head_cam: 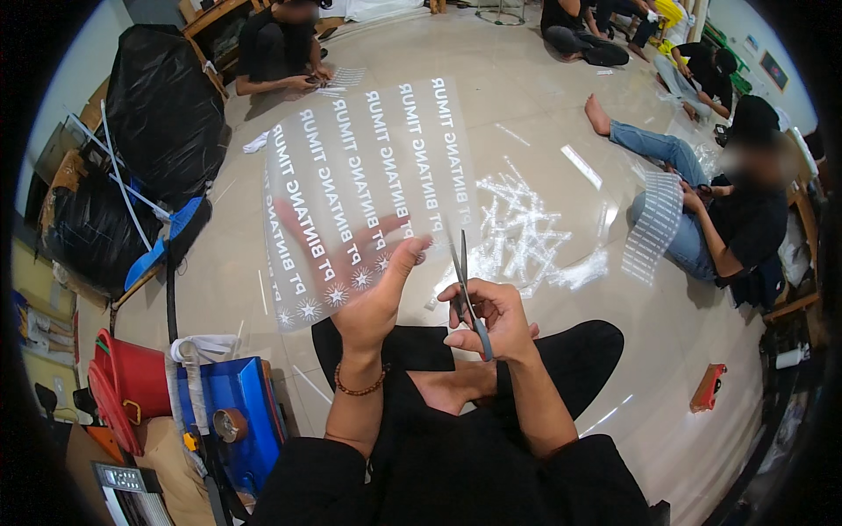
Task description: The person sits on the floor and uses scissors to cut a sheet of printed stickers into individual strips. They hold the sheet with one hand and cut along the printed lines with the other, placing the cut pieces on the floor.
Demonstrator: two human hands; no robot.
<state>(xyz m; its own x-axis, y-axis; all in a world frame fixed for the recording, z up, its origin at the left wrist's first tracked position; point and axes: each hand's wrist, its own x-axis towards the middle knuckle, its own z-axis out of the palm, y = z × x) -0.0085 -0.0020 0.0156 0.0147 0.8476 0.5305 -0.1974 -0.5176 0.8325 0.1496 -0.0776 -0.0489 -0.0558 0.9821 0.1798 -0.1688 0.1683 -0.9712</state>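
A translucent film sheet [388, 141] with rows of white mirrored writing and star marks is held up by my left hand [371, 312]. The thumb lies on the near side, while the fingers show through the film from behind. My right hand [503, 315] grips a pair of scissors [466, 289] by its grey handles. Their blades point away from me, slightly parted, close to the sheet's lower right edge; whether they touch it I cannot tell. Beyond the scissors, a loose heap of cut film strips [520, 230] lies on the tiled floor.
At the right, a seated person [743, 217] holds a similar printed sheet [652, 227]. Another person [279, 59] crouches at upper left. Left of me are black-wrapped bundles [161, 112], a red bucket [135, 375] and a blue box [247, 407]. A red object [708, 388] lies at right.
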